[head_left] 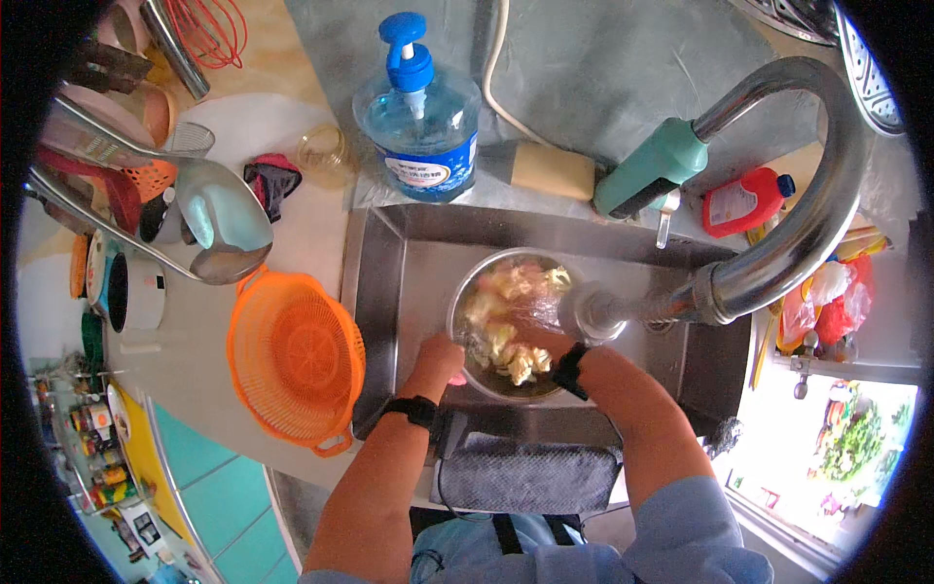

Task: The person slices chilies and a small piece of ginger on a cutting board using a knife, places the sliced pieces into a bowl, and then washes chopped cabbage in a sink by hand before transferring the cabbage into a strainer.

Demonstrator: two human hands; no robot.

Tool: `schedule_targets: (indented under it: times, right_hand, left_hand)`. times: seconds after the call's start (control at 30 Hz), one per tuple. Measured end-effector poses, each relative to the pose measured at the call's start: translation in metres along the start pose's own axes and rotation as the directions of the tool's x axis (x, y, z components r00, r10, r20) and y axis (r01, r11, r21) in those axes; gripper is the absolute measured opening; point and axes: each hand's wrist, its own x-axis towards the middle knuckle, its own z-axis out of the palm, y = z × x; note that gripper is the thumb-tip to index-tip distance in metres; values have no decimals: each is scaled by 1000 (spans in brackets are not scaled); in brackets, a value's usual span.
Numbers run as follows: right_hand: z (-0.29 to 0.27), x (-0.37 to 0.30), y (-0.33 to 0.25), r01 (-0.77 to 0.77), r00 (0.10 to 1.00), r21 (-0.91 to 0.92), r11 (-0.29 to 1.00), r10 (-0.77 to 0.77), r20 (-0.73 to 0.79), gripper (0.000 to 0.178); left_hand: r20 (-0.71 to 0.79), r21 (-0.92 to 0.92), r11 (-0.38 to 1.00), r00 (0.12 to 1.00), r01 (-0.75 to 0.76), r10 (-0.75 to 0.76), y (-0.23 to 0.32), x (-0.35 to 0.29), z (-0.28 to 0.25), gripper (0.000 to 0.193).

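Note:
A round metal bowl (453, 310) stands in the steel sink, holding water and several pale yellow, crinkled vegetable pieces (523, 362) whose kind I cannot make out. My left hand (444, 358) is closed on the bowl's left rim. Reaching in from the right, my right hand (537, 341) is down in the bowl among the pieces, its fingers hidden by water and food. Above it, the faucet head (597, 313) sends a spray of water into the bowl. Dark bands circle both wrists.
An orange colander (297, 358) sits on the counter left of the sink (379, 311). Behind the sink stand a blue pump bottle (418, 127), a tan block (553, 172) and a red bottle (744, 202). The curved faucet (844, 175) arches over the right side. Ladles and spatulas (229, 209) crowd the left.

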Motion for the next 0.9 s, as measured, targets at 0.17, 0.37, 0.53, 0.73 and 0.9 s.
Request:
schedule_targets:
  times: [0.17, 0.37, 0.53, 0.73, 0.9]
  right_hand:
    - [-12, -63, -22, -137, 991, -654, 744, 96, -98, 71]
    - [33, 5, -26, 188, 974, -951, 247, -175, 147, 69]
    - [-3, 1, 12, 166, 967, -669, 724, -254, -35, 56]
    - [34, -64, -44, -174, 968, -960, 220, 218, -126, 70]
    - [24, 1, -47, 193, 962, -981, 21, -200, 185, 66]
  left_hand:
    - [16, 36, 999, 1000, -9, 9, -27, 33, 33, 29]
    - [133, 438, 855, 961, -277, 243, -34, 50, 48, 27]
    - [63, -80, 995, 997, 54, -50, -22, 26, 33, 27]
    - [91, 365, 877, 950, -312, 300, -10, 14, 10, 25]
    - [4, 296, 942, 986, -159, 165, -7, 5, 8, 29]
